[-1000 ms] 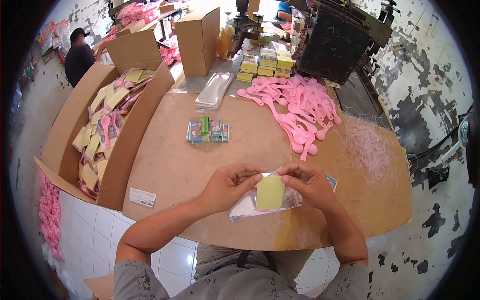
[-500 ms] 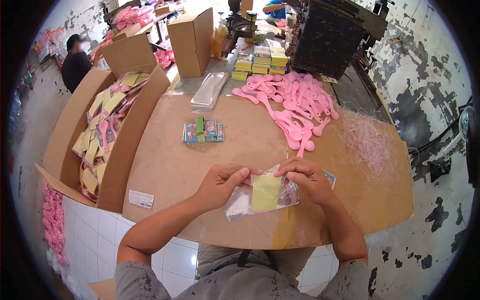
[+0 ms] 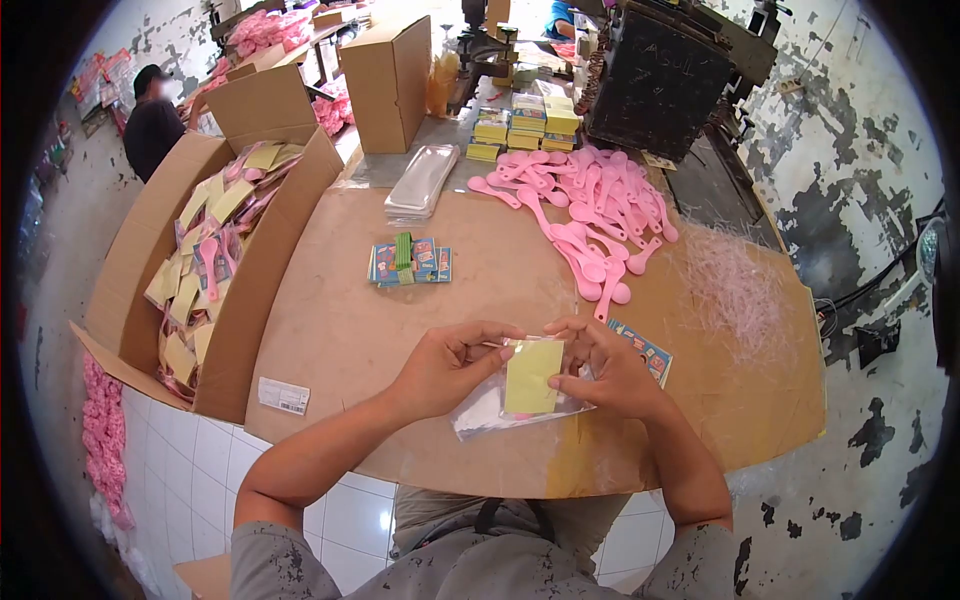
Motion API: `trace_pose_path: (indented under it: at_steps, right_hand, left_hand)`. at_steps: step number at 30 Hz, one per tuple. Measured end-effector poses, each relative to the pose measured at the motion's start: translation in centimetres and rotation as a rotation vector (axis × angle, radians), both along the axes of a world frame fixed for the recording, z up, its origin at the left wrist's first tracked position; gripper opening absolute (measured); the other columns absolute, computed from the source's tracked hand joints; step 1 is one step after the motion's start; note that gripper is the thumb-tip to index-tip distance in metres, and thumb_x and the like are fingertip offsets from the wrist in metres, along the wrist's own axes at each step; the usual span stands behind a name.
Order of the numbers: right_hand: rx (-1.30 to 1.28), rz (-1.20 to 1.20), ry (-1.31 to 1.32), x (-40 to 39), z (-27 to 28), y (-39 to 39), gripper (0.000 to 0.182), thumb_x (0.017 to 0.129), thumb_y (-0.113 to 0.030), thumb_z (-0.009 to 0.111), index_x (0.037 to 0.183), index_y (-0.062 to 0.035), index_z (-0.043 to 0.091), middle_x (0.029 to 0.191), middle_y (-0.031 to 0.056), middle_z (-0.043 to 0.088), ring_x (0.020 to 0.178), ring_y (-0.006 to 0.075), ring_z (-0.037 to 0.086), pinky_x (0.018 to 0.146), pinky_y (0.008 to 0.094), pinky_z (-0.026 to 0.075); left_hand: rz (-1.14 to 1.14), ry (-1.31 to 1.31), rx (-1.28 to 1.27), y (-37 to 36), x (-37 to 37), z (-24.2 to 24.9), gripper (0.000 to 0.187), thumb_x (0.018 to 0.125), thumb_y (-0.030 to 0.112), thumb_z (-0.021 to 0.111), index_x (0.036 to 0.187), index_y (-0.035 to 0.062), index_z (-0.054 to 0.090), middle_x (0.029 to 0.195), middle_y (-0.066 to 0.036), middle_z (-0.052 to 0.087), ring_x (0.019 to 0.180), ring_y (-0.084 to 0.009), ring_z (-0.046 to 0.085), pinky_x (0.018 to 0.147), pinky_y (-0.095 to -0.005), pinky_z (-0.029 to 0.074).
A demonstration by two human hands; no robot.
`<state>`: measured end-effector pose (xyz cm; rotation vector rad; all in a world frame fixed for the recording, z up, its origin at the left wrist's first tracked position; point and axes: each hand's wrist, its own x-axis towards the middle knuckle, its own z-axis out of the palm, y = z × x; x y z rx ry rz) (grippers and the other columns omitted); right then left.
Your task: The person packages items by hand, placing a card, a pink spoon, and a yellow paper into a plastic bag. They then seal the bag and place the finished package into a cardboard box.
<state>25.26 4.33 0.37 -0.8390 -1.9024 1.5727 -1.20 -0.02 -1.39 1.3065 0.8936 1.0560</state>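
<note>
A clear plastic bag (image 3: 478, 412) with a pale yellow card (image 3: 532, 380) is held up over the near part of the cardboard-covered table. My left hand (image 3: 450, 368) pinches its upper left corner between thumb and fingers. On the other side, my right hand (image 3: 612, 372) grips the right edge, its thumb pressed on the card's face. The bag's lower part spreads out shiny below the card. Just behind my right hand lie blue printed cards (image 3: 650, 352), partly covered by it. A heap of pink plastic spoons (image 3: 590, 215) lies farther back.
At left stands an open carton (image 3: 222, 365) full of bagged spoons and cards. Banded blue cards (image 3: 425, 264) and a stack of clear bags (image 3: 420, 185) lie on the table. Pink shreds (image 3: 735, 290) are at right. A person (image 3: 152, 125) sits at far left.
My right thumb has moved down from the card's top onto its lower right side. The card has risen slightly, and more of the blue cards behind my right hand shows.
</note>
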Motion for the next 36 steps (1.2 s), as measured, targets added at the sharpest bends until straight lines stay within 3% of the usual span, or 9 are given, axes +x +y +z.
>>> trace_pose_path:
  at_steps: [4,7,10,13,19,22,29,35,36]
  right_hand:
    - [-0.061,-0.004,0.026,-0.1,0.3,-0.1,0.057,0.090,0.004,0.076,0.141,0.0016,0.050,0.110,0.0071,0.066,0.095,0.0130,0.066,0.081,0.0276,0.052]
    - [-0.018,-0.036,0.108,-0.3,0.4,-0.1,0.056,0.092,0.006,0.075,0.141,0.0022,0.050,0.110,0.0077,0.067,0.099,0.0144,0.067,0.084,0.0289,0.055]
    - [-0.032,-0.138,0.235,-0.2,0.1,0.0,0.043,0.094,0.005,0.072,0.135,0.0018,0.058,0.103,0.0066,0.068,0.098,0.0136,0.069,0.084,0.0268,0.055]
    - [0.041,-0.234,0.164,1.3,0.1,0.8,0.031,0.095,0.006,0.071,0.125,0.0032,0.064,0.102,0.0069,0.069,0.097,0.0152,0.070,0.086,0.0286,0.056]
    - [0.211,-0.185,0.075,4.4,0.5,2.0,0.019,0.099,0.000,0.069,0.117,0.0025,0.067,0.104,0.0078,0.070,0.095,0.0155,0.071,0.086,0.0311,0.056]
    - [0.139,-0.234,0.137,2.7,1.2,1.2,0.015,0.101,-0.005,0.067,0.114,0.0024,0.068,0.106,0.0078,0.070,0.095,0.0147,0.070,0.085,0.0292,0.055]
    - [-0.027,-0.249,0.130,-0.3,0.3,0.2,0.016,0.102,-0.013,0.069,0.111,0.0005,0.069,0.093,0.0033,0.071,0.080,0.0099,0.067,0.072,0.0251,0.054]
    - [0.019,-0.363,0.161,2.7,0.3,1.0,0.012,0.102,-0.012,0.070,0.104,-0.0009,0.071,0.084,0.0008,0.069,0.071,0.0069,0.063,0.066,0.0238,0.052]
    - [0.010,-0.383,0.143,3.1,1.0,1.0,0.011,0.102,-0.012,0.069,0.104,-0.0010,0.072,0.084,0.0007,0.069,0.071,0.0068,0.062,0.066,0.0238,0.052]
  left_hand:
    - [0.079,-0.143,0.042,-0.4,1.1,0.7,0.037,0.102,0.005,0.068,0.137,-0.0044,0.060,0.116,-0.011,0.073,0.106,-0.0140,0.071,0.090,-0.0274,0.058]
    - [-0.034,0.072,0.021,-0.1,0.2,-0.2,0.040,0.101,0.006,0.070,0.137,-0.0051,0.059,0.113,-0.010,0.073,0.104,-0.0136,0.071,0.087,-0.0272,0.058]
    - [-0.088,0.003,-0.077,0.4,-0.2,-0.8,0.038,0.101,0.008,0.071,0.134,-0.0064,0.061,0.111,-0.010,0.074,0.099,-0.0129,0.072,0.085,-0.0260,0.058]
    - [-0.047,0.035,-0.100,0.8,-0.7,-0.7,0.038,0.100,0.009,0.073,0.132,-0.0063,0.062,0.108,-0.009,0.075,0.097,-0.0125,0.072,0.082,-0.0263,0.059]
    - [0.200,-0.063,-0.052,2.2,-4.0,2.2,0.032,0.098,0.009,0.075,0.126,-0.0045,0.065,0.104,-0.008,0.076,0.089,-0.0101,0.072,0.073,-0.0265,0.061]
    - [0.224,-0.073,0.000,2.4,-4.6,2.3,0.030,0.097,0.010,0.076,0.122,-0.0046,0.066,0.103,-0.008,0.076,0.085,-0.0096,0.072,0.071,-0.0258,0.060]
    - [0.001,-0.006,-0.061,0.8,-1.0,0.4,0.033,0.096,0.009,0.078,0.124,-0.0048,0.067,0.100,-0.006,0.077,0.084,-0.0077,0.071,0.071,-0.0244,0.059]
    - [0.245,0.045,0.005,2.1,-4.3,1.6,0.033,0.098,0.012,0.074,0.126,-0.0036,0.067,0.111,-0.010,0.075,0.090,-0.0115,0.072,0.072,-0.0272,0.061]
    - [0.420,-0.066,0.080,2.6,-5.7,1.6,0.035,0.101,0.015,0.070,0.131,-0.0023,0.064,0.118,-0.011,0.072,0.097,-0.0142,0.072,0.077,-0.0299,0.061]
